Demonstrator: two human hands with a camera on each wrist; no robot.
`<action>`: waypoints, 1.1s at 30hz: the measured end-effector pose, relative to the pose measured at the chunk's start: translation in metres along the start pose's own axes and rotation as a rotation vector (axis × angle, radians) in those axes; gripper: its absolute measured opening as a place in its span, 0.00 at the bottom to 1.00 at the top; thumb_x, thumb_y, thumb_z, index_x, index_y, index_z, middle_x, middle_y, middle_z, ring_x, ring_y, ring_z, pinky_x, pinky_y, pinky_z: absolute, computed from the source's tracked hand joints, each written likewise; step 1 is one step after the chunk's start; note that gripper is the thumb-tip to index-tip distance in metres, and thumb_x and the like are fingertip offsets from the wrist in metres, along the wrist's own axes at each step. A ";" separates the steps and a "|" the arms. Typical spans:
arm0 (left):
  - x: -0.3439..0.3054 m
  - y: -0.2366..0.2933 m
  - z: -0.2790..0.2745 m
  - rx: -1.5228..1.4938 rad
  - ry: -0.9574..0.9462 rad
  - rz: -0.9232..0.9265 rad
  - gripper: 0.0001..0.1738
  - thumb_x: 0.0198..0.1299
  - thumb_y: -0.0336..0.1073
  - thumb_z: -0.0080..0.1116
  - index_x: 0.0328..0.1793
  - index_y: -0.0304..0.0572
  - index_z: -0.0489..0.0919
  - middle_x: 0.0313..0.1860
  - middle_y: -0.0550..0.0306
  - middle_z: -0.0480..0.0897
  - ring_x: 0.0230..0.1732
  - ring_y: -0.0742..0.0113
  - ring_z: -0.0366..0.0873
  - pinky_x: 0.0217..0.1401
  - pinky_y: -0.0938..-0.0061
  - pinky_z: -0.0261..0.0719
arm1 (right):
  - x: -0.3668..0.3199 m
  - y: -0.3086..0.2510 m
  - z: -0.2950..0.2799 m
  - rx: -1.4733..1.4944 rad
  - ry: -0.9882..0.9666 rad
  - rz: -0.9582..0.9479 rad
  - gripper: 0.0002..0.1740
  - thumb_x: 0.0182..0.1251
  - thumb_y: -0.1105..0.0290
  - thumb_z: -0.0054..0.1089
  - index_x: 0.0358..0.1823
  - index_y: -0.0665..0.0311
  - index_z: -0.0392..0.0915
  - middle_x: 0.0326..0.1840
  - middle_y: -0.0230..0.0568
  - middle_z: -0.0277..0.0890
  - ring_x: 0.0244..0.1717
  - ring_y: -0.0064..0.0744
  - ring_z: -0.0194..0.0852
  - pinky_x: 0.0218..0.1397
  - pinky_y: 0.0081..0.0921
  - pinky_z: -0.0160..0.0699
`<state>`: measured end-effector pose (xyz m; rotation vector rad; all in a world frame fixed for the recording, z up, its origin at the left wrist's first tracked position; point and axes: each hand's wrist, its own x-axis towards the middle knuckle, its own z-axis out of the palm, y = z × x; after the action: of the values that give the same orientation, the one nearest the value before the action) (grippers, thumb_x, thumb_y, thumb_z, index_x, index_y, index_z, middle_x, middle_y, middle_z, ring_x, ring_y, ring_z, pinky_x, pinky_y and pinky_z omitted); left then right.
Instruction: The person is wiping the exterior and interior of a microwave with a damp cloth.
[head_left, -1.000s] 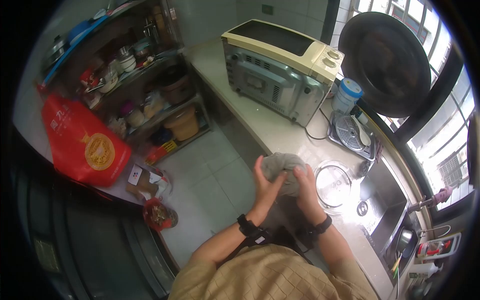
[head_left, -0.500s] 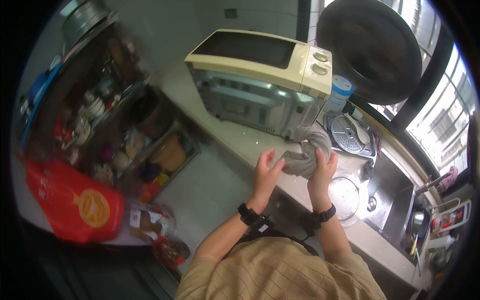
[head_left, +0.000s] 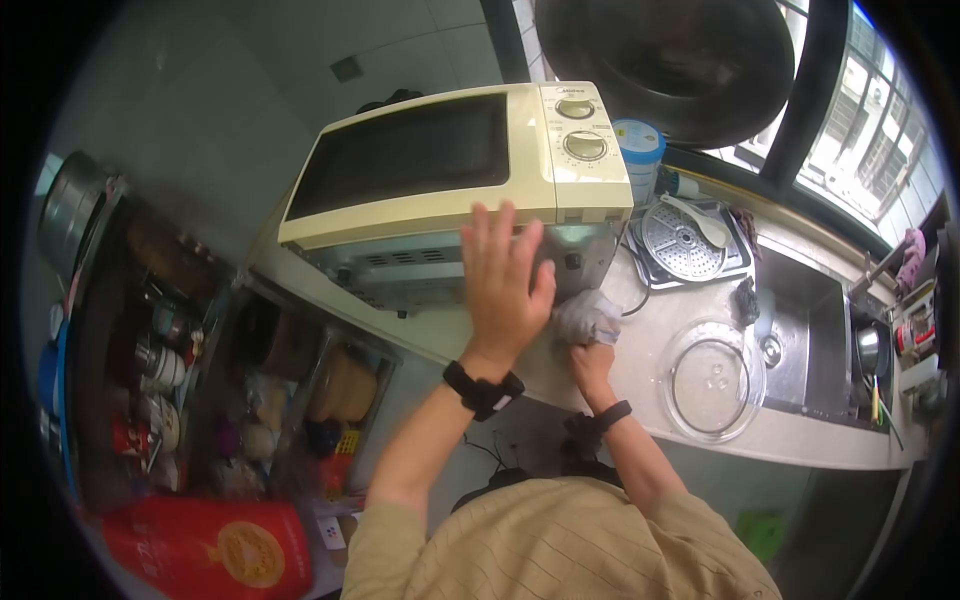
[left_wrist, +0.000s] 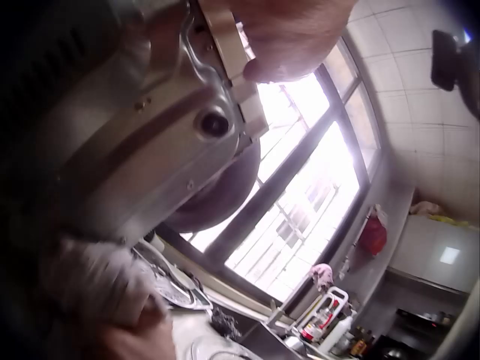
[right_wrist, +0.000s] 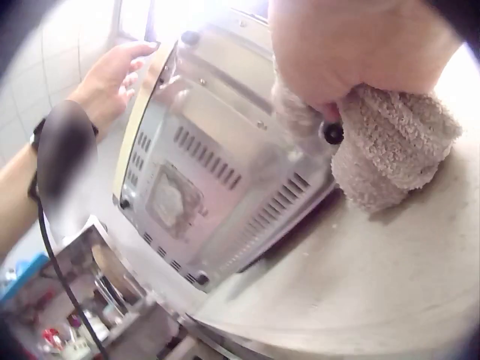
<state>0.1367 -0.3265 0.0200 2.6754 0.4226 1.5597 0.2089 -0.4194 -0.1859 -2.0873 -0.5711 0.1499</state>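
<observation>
A cream microwave oven (head_left: 400,165) lies on its back on the counter, door and knobs facing up, its metal underside (right_wrist: 217,187) toward me. My left hand (head_left: 505,295) is at its upper front edge, fingers straight and spread in the head view. My right hand (head_left: 593,362) grips a bunched grey towelling cloth (right_wrist: 397,154) low at the underside's right corner, next to a black foot (right_wrist: 332,133). Part of the cloth is hidden beneath the right hand in the right wrist view.
A round glass plate (head_left: 708,390) lies on the counter (head_left: 640,365) right of the cloth, near the sink (head_left: 785,340). Behind it are a perforated metal disc (head_left: 685,240) and a blue-lidded tub (head_left: 640,150). A large wok (head_left: 690,60) leans by the window. Crowded shelves stand at left.
Both hands were on the cloth; the left has let go and moved up to the microwave's edge. The right has carried the cloth to the underside. The head view has swung left and closer.
</observation>
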 end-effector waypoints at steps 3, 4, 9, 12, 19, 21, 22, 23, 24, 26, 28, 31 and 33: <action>-0.044 0.003 0.009 -0.302 -0.016 0.053 0.22 0.45 0.27 0.60 0.51 0.42 0.73 0.57 0.47 0.70 0.62 0.46 0.64 0.63 0.52 0.61 | 0.004 -0.031 -0.026 0.342 0.208 -0.327 0.24 0.48 0.76 0.54 0.52 0.62 0.70 0.52 0.48 0.70 0.54 0.53 0.67 0.56 0.41 0.66; -0.053 0.001 0.010 -0.323 -0.026 0.059 0.22 0.45 0.27 0.60 0.51 0.42 0.73 0.57 0.47 0.70 0.62 0.46 0.64 0.63 0.52 0.61 | 0.004 -0.058 -0.044 0.353 0.197 -0.400 0.23 0.49 0.75 0.55 0.51 0.63 0.71 0.51 0.49 0.71 0.54 0.53 0.66 0.56 0.41 0.65; -0.039 -0.010 -0.006 -0.226 0.060 0.036 0.18 0.46 0.26 0.59 0.47 0.41 0.75 0.55 0.48 0.71 0.59 0.46 0.66 0.60 0.56 0.64 | 0.031 -0.053 -0.017 0.081 0.449 -0.580 0.18 0.52 0.72 0.56 0.48 0.63 0.73 0.49 0.51 0.71 0.53 0.55 0.65 0.55 0.44 0.64; -0.013 -0.020 -0.015 -0.216 0.035 0.066 0.17 0.47 0.26 0.57 0.47 0.41 0.75 0.56 0.48 0.71 0.61 0.43 0.64 0.61 0.55 0.63 | 0.007 -0.035 0.003 -0.035 0.336 -0.256 0.20 0.55 0.68 0.55 0.51 0.60 0.71 0.50 0.53 0.70 0.53 0.58 0.65 0.56 0.47 0.64; -0.023 -0.034 -0.020 -0.226 -0.039 0.137 0.19 0.47 0.27 0.57 0.49 0.44 0.75 0.60 0.49 0.69 0.66 0.42 0.59 0.66 0.52 0.57 | -0.001 -0.095 -0.029 0.156 0.460 -0.488 0.19 0.56 0.65 0.56 0.49 0.60 0.73 0.50 0.50 0.72 0.52 0.54 0.67 0.55 0.43 0.65; -0.006 -0.034 -0.026 -0.092 0.018 0.102 0.22 0.46 0.29 0.58 0.52 0.45 0.75 0.62 0.49 0.68 0.68 0.43 0.57 0.69 0.49 0.50 | 0.010 -0.103 -0.022 0.197 0.490 -0.401 0.17 0.55 0.66 0.56 0.48 0.61 0.74 0.49 0.50 0.73 0.52 0.54 0.68 0.54 0.43 0.65; 0.003 -0.036 -0.027 -0.051 0.010 0.060 0.25 0.47 0.31 0.57 0.56 0.46 0.73 0.63 0.52 0.68 0.69 0.48 0.57 0.70 0.47 0.45 | 0.015 -0.104 -0.018 0.241 0.515 -0.322 0.16 0.55 0.68 0.55 0.46 0.62 0.75 0.48 0.50 0.73 0.51 0.54 0.68 0.53 0.44 0.65; 0.009 -0.041 -0.025 -0.050 0.018 0.064 0.25 0.47 0.31 0.57 0.56 0.46 0.73 0.63 0.52 0.68 0.69 0.48 0.57 0.70 0.47 0.45 | 0.017 -0.100 -0.017 0.244 0.519 -0.329 0.16 0.55 0.68 0.55 0.46 0.62 0.75 0.48 0.50 0.73 0.51 0.54 0.68 0.53 0.44 0.65; 0.014 -0.047 -0.022 0.016 -0.041 0.046 0.26 0.46 0.31 0.58 0.56 0.46 0.72 0.63 0.54 0.68 0.69 0.51 0.57 0.71 0.48 0.44 | 0.017 -0.092 -0.015 0.176 0.404 -0.247 0.16 0.55 0.69 0.54 0.47 0.62 0.74 0.48 0.51 0.73 0.51 0.54 0.68 0.53 0.45 0.65; 0.017 -0.056 -0.018 0.131 -0.106 0.060 0.29 0.45 0.31 0.59 0.59 0.47 0.71 0.62 0.58 0.69 0.68 0.58 0.59 0.71 0.51 0.45 | 0.015 -0.066 -0.005 -0.060 0.387 -0.349 0.15 0.56 0.71 0.51 0.45 0.64 0.75 0.47 0.51 0.73 0.51 0.54 0.68 0.54 0.44 0.65; 0.012 -0.056 -0.018 0.162 -0.110 0.079 0.29 0.45 0.32 0.59 0.59 0.47 0.71 0.62 0.58 0.69 0.68 0.59 0.59 0.71 0.52 0.45 | 0.001 -0.048 0.002 0.025 0.419 -0.313 0.14 0.56 0.71 0.51 0.44 0.64 0.76 0.46 0.51 0.74 0.51 0.54 0.68 0.54 0.44 0.65; 0.016 -0.056 -0.018 0.186 -0.100 0.102 0.30 0.45 0.32 0.60 0.59 0.48 0.70 0.62 0.59 0.69 0.67 0.59 0.60 0.70 0.54 0.46 | 0.007 -0.056 -0.003 0.133 0.491 -0.330 0.13 0.55 0.72 0.50 0.41 0.65 0.77 0.44 0.51 0.75 0.50 0.55 0.68 0.55 0.43 0.64; 0.014 -0.056 -0.019 0.177 -0.107 0.106 0.30 0.45 0.32 0.60 0.59 0.48 0.70 0.62 0.60 0.69 0.67 0.60 0.60 0.70 0.54 0.47 | 0.013 -0.090 -0.022 0.282 0.430 -0.363 0.13 0.55 0.72 0.51 0.42 0.65 0.77 0.43 0.51 0.75 0.48 0.55 0.68 0.54 0.43 0.64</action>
<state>0.1148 -0.2715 0.0334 2.9444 0.4412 1.4597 0.1967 -0.3892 -0.0983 -1.6433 -0.6106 -0.3976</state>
